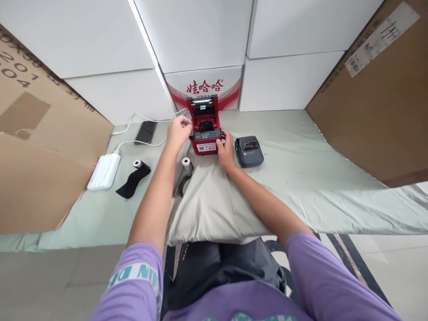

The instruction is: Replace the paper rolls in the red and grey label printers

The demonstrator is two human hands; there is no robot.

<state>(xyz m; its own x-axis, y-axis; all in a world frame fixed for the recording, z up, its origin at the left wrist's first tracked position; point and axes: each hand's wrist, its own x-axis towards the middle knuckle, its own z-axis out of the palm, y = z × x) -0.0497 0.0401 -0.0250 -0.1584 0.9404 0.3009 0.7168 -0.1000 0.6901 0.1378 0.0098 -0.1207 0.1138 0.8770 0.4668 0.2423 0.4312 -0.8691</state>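
Observation:
A red and black label printer stands on the cloth with its lid raised. Inside its bay sits a dark roll. My right hand grips the printer's right side, thumb on the front. My left hand is at the left edge of the open bay, fingers curled together; what they hold, if anything, is hidden. Just right of my right hand lies a dark grey portable printer, lid down. Below my left hand, a paper roll stands on end with a dark strip trailing from it.
Another roll with black paper unwound lies to the left. Near it are a white power bank, a white cable and a black phone. Cardboard boxes flank both sides, and white boxes form the back.

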